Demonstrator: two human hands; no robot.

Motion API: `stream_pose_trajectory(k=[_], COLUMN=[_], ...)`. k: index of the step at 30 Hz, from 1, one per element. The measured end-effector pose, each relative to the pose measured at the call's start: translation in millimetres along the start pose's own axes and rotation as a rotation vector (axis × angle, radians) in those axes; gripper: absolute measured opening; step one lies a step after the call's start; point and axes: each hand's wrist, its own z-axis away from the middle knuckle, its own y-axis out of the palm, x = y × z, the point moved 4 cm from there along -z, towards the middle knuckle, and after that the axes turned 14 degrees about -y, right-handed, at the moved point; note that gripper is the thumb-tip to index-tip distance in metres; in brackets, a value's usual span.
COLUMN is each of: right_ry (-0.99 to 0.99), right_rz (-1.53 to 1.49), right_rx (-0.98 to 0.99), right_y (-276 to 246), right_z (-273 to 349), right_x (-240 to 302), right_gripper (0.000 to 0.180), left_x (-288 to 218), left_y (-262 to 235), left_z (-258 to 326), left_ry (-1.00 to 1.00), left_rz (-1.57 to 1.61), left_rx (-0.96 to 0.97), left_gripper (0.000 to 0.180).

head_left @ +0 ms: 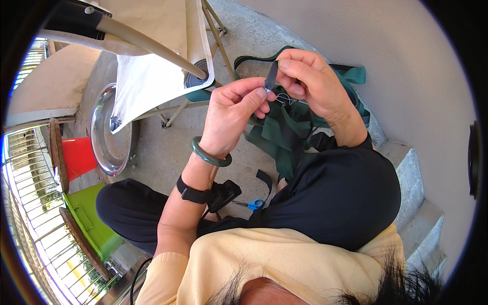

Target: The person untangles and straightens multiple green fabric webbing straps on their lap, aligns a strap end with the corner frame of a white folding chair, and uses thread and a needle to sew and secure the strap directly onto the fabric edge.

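Note:
My left hand (235, 113) and my right hand (307, 84) meet above my lap, both pinching a narrow dark strap (271, 75) that stands up between the fingertips. A thin thread or needle seems to run between the fingers, too small to tell. Beneath the hands lies a bundle of dark green fabric with straps (284, 129), resting against my black trouser knee (335, 193). My left wrist wears a green bangle (208, 155) and a black band with a small device (218, 195). Blue-handled scissors (251, 204) lie on the floor by my leg.
A folding chair with cream fabric (152, 66) stands ahead left. A shiny metal basin (104, 132) leans on the concrete floor, beside red (79, 155) and green (89, 213) stools. Railings (25, 203) run at the left. A concrete step (412, 178) and wall are at the right.

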Motion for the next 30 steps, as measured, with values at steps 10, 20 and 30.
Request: stream_pose_trajectory(k=[10,20,30], right_ry=[0.01,-0.114,-0.554], right_rz=[0.079,-0.155,0.833], right_rx=[-0.097,-0.17,-0.324], right_y=[-8.1,-18.7,-18.1], right_z=[3.1,3.8,11.0], right_x=[-8.2,-4.2,3.8], right_gripper=[0.022,0.032,0.02], left_x=[-0.4,15.6,15.6], left_y=[11.9,5.7,5.3], left_z=[7.5,5.2,6.0], left_ry=[-0.148,-0.245,-0.171], left_rz=[0.105,0.138,0.177], left_rx=[0.135,0.124,0.003], left_gripper=[0.02,0.017,0.014])
